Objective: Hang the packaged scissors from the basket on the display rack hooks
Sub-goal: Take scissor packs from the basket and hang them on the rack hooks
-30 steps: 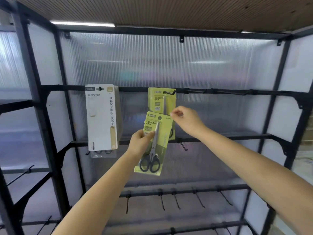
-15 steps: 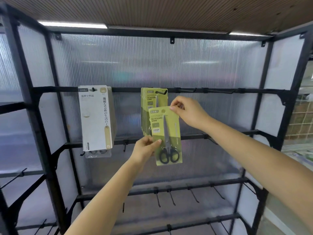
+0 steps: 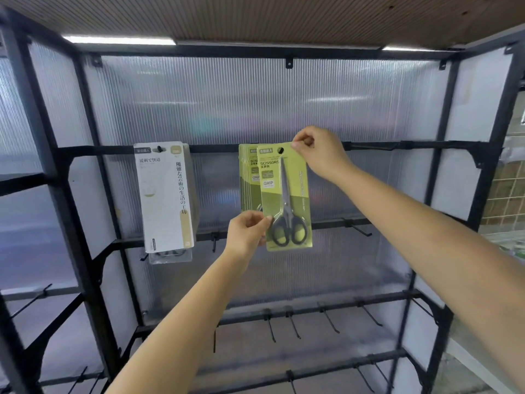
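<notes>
At top rail: green scissors pack point(image 3: 287, 194) (black handles).

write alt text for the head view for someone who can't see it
Two bare hands hold a green scissors pack up to a black display rack: the right hand pinches its top corner by the hang hole, and the left hand pinches its lower left edge. Matching green packs hang just behind it, and white packs hang to the left.

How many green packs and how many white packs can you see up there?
Green scissors pack held in the hands: 1
Green scissors stack on the hook: 1 stack, its pack count unclear
White packs: 1 in front, any behind unclear
Total: 3 groups
</notes>
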